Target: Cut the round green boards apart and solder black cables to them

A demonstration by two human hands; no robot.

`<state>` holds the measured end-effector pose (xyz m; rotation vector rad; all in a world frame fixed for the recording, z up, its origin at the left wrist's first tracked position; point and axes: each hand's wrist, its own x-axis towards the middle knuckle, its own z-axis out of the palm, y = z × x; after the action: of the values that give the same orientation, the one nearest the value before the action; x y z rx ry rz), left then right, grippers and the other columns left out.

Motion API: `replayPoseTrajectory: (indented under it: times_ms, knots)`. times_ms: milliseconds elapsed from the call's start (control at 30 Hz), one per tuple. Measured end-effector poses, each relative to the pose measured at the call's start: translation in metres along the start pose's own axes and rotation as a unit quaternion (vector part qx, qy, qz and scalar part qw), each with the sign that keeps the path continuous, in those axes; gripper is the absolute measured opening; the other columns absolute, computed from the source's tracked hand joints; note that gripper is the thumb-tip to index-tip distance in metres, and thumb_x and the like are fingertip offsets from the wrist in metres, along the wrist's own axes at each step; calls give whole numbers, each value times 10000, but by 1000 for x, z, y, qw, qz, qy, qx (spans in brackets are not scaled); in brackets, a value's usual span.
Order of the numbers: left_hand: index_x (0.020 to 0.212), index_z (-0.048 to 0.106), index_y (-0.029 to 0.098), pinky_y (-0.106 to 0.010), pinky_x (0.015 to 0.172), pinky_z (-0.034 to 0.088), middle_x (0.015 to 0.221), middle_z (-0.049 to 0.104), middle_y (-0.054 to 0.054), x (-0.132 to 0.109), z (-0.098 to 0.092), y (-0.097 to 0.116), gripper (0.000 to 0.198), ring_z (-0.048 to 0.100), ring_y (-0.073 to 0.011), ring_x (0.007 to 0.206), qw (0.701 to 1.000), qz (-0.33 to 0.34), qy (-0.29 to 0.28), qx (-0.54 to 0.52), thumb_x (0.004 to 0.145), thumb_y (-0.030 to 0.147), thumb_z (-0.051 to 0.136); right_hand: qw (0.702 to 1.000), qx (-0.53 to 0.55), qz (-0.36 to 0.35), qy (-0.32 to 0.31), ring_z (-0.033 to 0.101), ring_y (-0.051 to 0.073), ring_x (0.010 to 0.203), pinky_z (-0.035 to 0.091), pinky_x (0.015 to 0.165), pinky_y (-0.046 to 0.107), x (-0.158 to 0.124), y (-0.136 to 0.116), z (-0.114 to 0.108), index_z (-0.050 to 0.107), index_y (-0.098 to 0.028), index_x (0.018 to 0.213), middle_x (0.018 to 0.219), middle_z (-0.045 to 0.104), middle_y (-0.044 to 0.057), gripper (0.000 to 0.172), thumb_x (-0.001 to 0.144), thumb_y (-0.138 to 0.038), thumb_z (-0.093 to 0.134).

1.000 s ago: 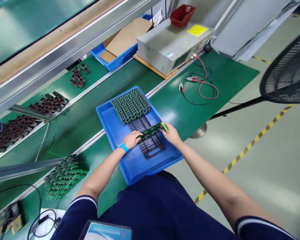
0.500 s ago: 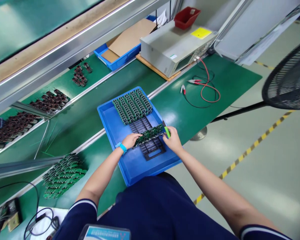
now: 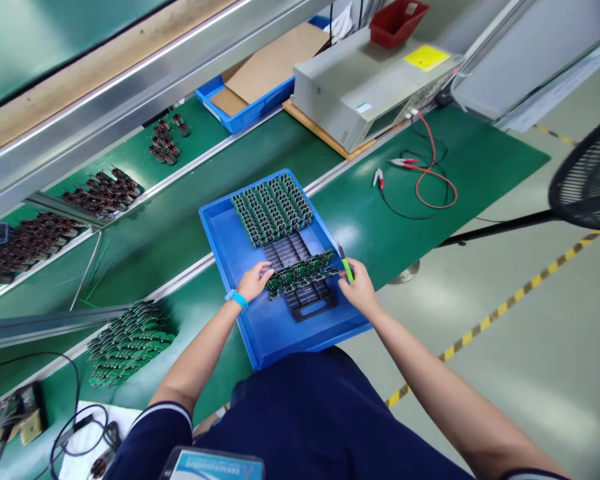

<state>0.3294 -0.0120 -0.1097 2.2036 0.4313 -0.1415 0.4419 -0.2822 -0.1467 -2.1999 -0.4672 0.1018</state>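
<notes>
My left hand (image 3: 254,281), with a light-blue band on its wrist, is at the left end of a row of green circuit boards (image 3: 303,272). Its fingers are loosely apart; I cannot tell whether a fingertip touches the boards. My right hand (image 3: 360,288), off the right end of that row, is closed around a green-handled tool (image 3: 348,269) with a thin dark tip pointing up and away. The boards rest across a black slotted rack (image 3: 310,311) in a blue tray (image 3: 275,340). A block of several more boards (image 3: 273,208) fills the tray's far end.
Left on the green bench are stacked green boards (image 3: 130,343) and clusters of dark wound components (image 3: 35,243). Behind stand a grey instrument (image 3: 340,93) with a red bin (image 3: 397,25) and a cardboard-filled blue tray (image 3: 260,73). Clip leads (image 3: 437,180) lie right, near a black fan (image 3: 590,173).
My left hand has drawn back slightly from the boards' left end, its fingers looser. My right hand has moved a little away from the right end, still with the tool. The view has shifted slightly.
</notes>
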Motion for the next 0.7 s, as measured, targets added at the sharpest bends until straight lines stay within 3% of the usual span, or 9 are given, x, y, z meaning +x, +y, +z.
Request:
replayPoseTrajectory:
  times_ms: [267,400,500,567,633,700]
  knots:
    - [955,574,162,-331,823,497,937,611,-86,-32,2,-8,182,593,-169,870,983,3,181,25,885,279,453,998,-1,49,42,490,265,1104,353,991,471,-3,-3,-11,515,-154,1072,1102,552,134,410,667,-217,489]
    - [999,572,144,-393,882,458,956,615,-110,-10,-15,-2,217,568,-204,931,971,16,225,72,890,271,434,992,6,103,69,549,264,986,394,917,478,2,-7,-21,520,-158,1060,1050,590,125,366,720,-292,496]
    - [1123,555,157,-407,1026,341,1178,571,-110,38,-25,15,294,464,-229,1162,970,65,200,120,851,261,511,990,22,122,71,570,252,947,412,892,451,4,-11,-22,526,-168,1042,1018,619,110,348,738,-336,500]
    - [1272,455,130,-412,1096,231,1382,410,-122,72,-25,28,475,292,-261,1315,961,92,138,220,826,262,551,989,32,127,68,573,249,948,416,889,439,3,-14,-19,532,-170,1032,1016,626,108,353,736,-360,507]
    - [1359,334,78,-435,1116,155,1462,270,-150,96,-21,38,629,174,-303,1362,938,86,74,326,814,287,567,989,42,128,65,573,252,958,416,894,437,-2,-16,-17,541,-169,1027,1027,626,113,370,730,-389,513]
    - [1379,283,49,-436,1107,160,1455,267,-175,108,-15,45,682,179,-323,1354,923,67,48,376,812,299,567,988,50,131,62,571,256,971,413,903,441,-9,-16,-16,548,-169,1033,1045,620,118,396,725,-416,515]
